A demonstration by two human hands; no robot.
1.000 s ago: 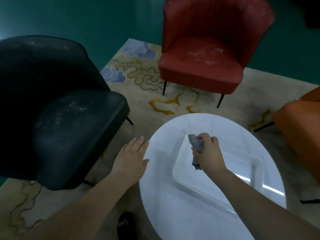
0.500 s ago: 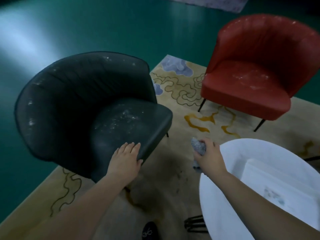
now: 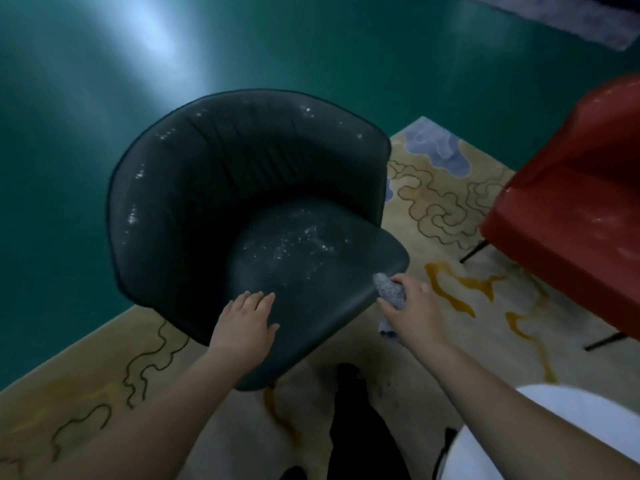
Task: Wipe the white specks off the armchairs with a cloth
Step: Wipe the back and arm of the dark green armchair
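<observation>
Right hand (image 3: pixel 417 306) grips the soft, light, bunched grey cloth (image 3: pixel 390 292) at the front edge of the dark leather armchair (image 3: pixel 249 216), left hand (image 3: pixel 246 323) flat, fingers straight, on its seat front; cloth probably compliant, best held wadded in the fist.
</observation>
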